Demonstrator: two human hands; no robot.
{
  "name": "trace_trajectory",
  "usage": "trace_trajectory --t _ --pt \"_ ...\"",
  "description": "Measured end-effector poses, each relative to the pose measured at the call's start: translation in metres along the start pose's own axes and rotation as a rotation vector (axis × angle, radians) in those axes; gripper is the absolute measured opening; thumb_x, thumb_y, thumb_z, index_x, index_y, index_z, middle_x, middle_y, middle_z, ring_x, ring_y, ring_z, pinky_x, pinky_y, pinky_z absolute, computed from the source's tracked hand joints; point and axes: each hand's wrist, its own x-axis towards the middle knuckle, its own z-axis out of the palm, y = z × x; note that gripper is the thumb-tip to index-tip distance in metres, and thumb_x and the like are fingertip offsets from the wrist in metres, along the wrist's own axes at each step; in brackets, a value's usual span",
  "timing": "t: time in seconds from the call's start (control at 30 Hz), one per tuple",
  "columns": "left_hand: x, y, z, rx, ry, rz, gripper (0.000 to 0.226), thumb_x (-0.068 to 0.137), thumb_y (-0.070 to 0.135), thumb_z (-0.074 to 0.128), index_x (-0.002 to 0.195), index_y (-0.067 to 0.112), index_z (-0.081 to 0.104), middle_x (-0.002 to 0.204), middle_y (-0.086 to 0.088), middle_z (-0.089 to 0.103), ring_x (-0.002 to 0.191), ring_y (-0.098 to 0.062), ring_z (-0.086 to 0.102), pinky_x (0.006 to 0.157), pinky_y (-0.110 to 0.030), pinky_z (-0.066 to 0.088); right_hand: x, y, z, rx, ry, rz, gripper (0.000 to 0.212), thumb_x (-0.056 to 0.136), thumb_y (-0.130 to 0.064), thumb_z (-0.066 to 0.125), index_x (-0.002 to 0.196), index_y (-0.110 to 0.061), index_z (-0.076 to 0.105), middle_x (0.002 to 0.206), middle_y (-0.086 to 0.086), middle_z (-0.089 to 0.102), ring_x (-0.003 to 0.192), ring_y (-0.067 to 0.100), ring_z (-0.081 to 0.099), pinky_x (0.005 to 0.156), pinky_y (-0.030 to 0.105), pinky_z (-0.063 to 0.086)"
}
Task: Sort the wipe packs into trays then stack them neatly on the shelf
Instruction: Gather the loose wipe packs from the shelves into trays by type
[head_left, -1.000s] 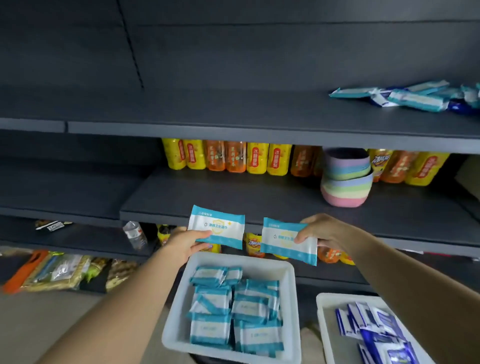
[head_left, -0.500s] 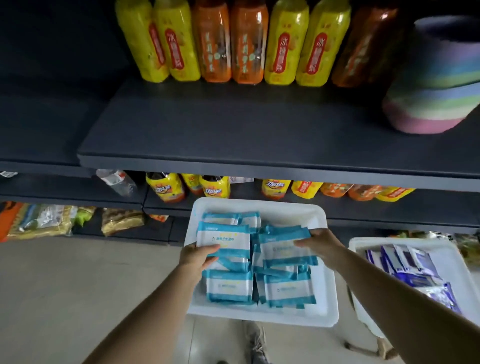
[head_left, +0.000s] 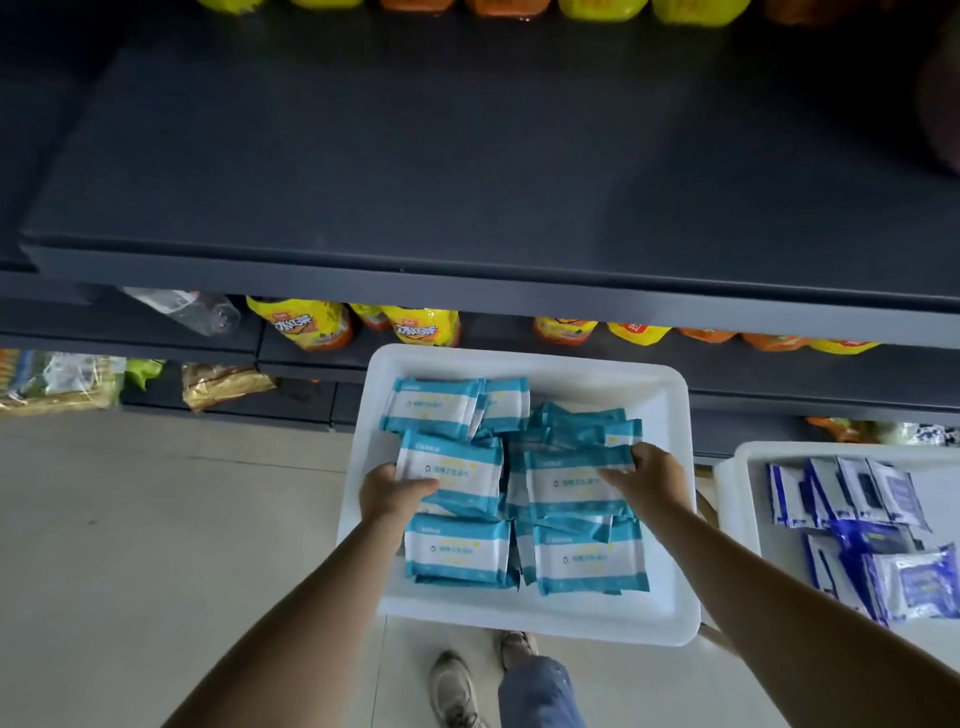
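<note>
Teal wipe packs, one per hand, being set into white tray.

Left hand (head_left: 393, 493): gripping teal pack (head_left: 451, 475) at its left edge, thumb on top, pack lying on the middle row. Right hand (head_left: 647, 480): pinching second teal pack (head_left: 571, 483) at its right edge, over the loose heap. White tray (head_left: 670, 519): below the dark shelf (head_left: 467, 156), holding further teal packs in rough rows, back right ones jumbled. Second tray (head_left: 748, 457), right: dark blue packs (head_left: 857, 540), kept apart. Advised handling, as judgement: lower flat, align edges with the front row, release only once seated; soft wrappers likely to slide. Bottles (head_left: 301, 322) on the shelf below, untouched.
</note>
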Motion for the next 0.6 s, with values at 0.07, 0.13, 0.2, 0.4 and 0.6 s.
trace_trajectory --t 0.07,0.13,0.2,0.4,0.6 --pt "-0.005 0.006 -0.004 0.161 0.022 0.072 0.021 0.072 0.013 0.077 0.085 0.008 0.062 0.089 -0.009 0.069 0.074 -0.023 0.062 0.059 -0.024 0.045 -0.001 -0.001 -0.004 -0.02 0.013 -0.021 0.023 0.085 -0.018 0.069 0.103 -0.011 0.057 0.096 0.005 0.068 0.068 0.013 0.06 0.045 0.017 0.04" --pt "-0.01 0.011 -0.009 0.308 0.03 0.136 0.025 0.074 0.018 0.076 0.089 0.008 0.058 0.091 -0.006 0.066 0.076 -0.021 0.059 0.056 -0.025 0.041 -0.004 -0.004 -0.011 -0.03 0.024 -0.045 0.033 0.084 -0.015 0.069 0.113 -0.011 0.052 0.104 0.007 0.066 0.077 0.018 0.062 0.048 0.018 0.044" --pt "-0.017 0.018 -0.013 0.419 0.052 0.193 0.033 0.076 0.021 0.076 0.099 0.008 0.056 0.098 -0.005 0.064 0.082 -0.021 0.058 0.063 -0.027 0.041 -0.011 -0.007 -0.021 -0.102 0.04 -0.109 0.039 0.084 -0.016 0.069 0.119 -0.011 0.051 0.11 0.009 0.063 0.084 0.019 0.059 0.054 0.019 0.043" --pt "-0.058 0.04 -0.026 0.687 0.07 0.428 0.049 0.079 0.026 0.073 0.12 0.011 0.053 0.121 -0.009 0.055 0.109 -0.026 0.057 0.087 -0.036 0.049 -0.049 -0.014 -0.06 -0.329 0.095 -0.309 0.048 0.088 -0.03 0.066 0.13 -0.014 0.049 0.131 0.006 0.05 0.121 0.023 0.046 0.096 0.033 0.042" --pt "-0.144 0.06 -0.037 0.95 0.12 0.726 0.05 0.085 0.031 0.067 0.128 0.014 0.048 0.128 -0.008 0.048 0.117 -0.025 0.048 0.091 -0.037 0.045 -0.12 -0.007 -0.119 -0.447 0.221 -0.471 0.058 0.088 -0.037 0.063 0.138 -0.016 0.041 0.138 0.004 0.044 0.128 0.022 0.037 0.105 0.034 0.034"
